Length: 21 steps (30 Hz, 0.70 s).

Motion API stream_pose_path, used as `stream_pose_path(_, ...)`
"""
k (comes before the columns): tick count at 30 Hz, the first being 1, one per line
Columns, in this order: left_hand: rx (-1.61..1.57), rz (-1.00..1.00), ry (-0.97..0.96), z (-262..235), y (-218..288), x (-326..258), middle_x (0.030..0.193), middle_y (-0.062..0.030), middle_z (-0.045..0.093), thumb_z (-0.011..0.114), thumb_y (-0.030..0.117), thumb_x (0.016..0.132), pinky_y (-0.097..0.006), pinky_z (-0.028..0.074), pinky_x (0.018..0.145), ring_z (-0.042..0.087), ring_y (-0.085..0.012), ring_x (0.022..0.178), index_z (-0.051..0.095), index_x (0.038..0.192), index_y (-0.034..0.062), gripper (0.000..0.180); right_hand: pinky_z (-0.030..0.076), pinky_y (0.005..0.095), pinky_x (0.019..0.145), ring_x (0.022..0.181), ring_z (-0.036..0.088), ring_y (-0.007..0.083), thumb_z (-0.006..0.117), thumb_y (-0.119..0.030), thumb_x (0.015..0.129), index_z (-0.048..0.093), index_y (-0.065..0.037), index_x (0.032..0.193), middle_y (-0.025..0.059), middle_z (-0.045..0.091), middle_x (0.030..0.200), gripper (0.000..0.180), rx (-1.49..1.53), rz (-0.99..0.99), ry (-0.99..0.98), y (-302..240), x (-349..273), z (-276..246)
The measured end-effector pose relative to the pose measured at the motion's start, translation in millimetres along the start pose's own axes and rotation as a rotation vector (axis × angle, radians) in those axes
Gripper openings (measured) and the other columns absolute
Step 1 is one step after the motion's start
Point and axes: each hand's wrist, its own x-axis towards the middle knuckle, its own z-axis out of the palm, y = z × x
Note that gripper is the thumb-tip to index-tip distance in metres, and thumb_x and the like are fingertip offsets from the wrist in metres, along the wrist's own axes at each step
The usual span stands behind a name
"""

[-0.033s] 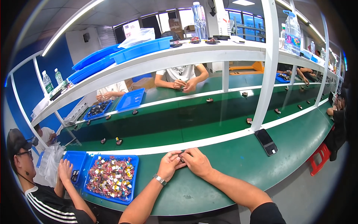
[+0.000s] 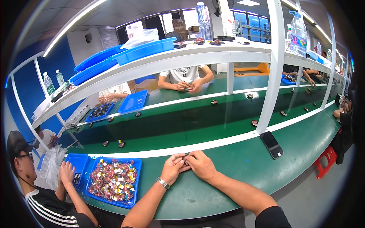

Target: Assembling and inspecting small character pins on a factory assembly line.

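Over the green worktop [image 2: 228, 182], my left hand [image 2: 173, 168] and my right hand [image 2: 203, 165] meet at the fingertips. Between them they pinch a small dark part [image 2: 186, 160], mostly covered by the fingers, so its exact kind is unclear. My left wrist wears a metal watch. Left of my forearm, a blue tray [image 2: 138, 182] is heaped with small wired parts [image 2: 112, 180] in red, white, yellow and black.
A black phone [image 2: 271, 144] lies by a white post [image 2: 270, 76]. Beyond the white rail runs a dark green belt [image 2: 171, 129] carrying scattered small parts. At left a co-worker's hands [image 2: 67, 173] are near another blue tray [image 2: 78, 159]. An overhead shelf [image 2: 197, 57] spans the bench.
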Motion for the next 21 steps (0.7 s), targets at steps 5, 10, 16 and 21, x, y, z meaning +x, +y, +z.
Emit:
stream_pose_path(5, 0.004, 0.023, -0.023, -2.1, -1.7, 1.0, 0.113, -0.0126, 0.062, 0.045, -0.003, 0.097, -0.038, 0.056, 0.093, 0.064, -0.0198, 0.102, 0.048, 0.123, -0.0022, 0.026, 0.053, 0.0332, 0.065, 0.087, 0.060, 0.0237, 0.068, -0.005, 0.073, 0.065, -0.005, 0.091, 0.0064, 0.059, 0.093, 0.017, -0.044, -0.019, 0.006, -2.3, 1.5, 0.3)
stream_pose_path(10, 0.039, 0.005, -0.011, -1.1, -3.2, 2.0, 0.113, -0.0122, 0.062, 0.046, -0.002, 0.097, -0.037, 0.056, 0.093, 0.064, -0.0194, 0.102, 0.048, 0.123, -0.0023, 0.025, 0.052, 0.0325, 0.069, 0.083, 0.055, 0.0226, 0.062, -0.007, 0.074, 0.060, -0.005, 0.087, 0.0065, 0.052, 0.085, 0.013, -0.155, 0.007, -0.028, -4.7, 2.7, 3.4)
stream_pose_path(16, 0.073, 0.005, -0.017, -2.3, -3.5, 2.0, 0.114, -0.0118, 0.061, 0.045, -0.002, 0.097, -0.037, 0.056, 0.093, 0.064, -0.0185, 0.102, 0.049, 0.123, -0.0026, 0.026, 0.051, 0.0343, 0.069, 0.082, 0.055, 0.0240, 0.064, -0.008, 0.077, 0.058, -0.005, 0.085, 0.0077, 0.051, 0.085, 0.011, -0.061, -0.054, -0.064, 2.1, 7.1, -1.7)
stream_pose_path(21, 0.049, 0.000, -0.011, -1.7, -1.6, 1.2, 0.115, -0.0124, 0.061, 0.044, -0.003, 0.097, -0.037, 0.056, 0.093, 0.064, -0.0189, 0.103, 0.048, 0.124, -0.0029, 0.027, 0.051, 0.0348, 0.070, 0.083, 0.057, 0.0252, 0.069, -0.007, 0.077, 0.061, -0.004, 0.087, 0.0076, 0.056, 0.088, 0.013, -0.010, -0.019, -0.039, 1.9, 7.5, -3.3)
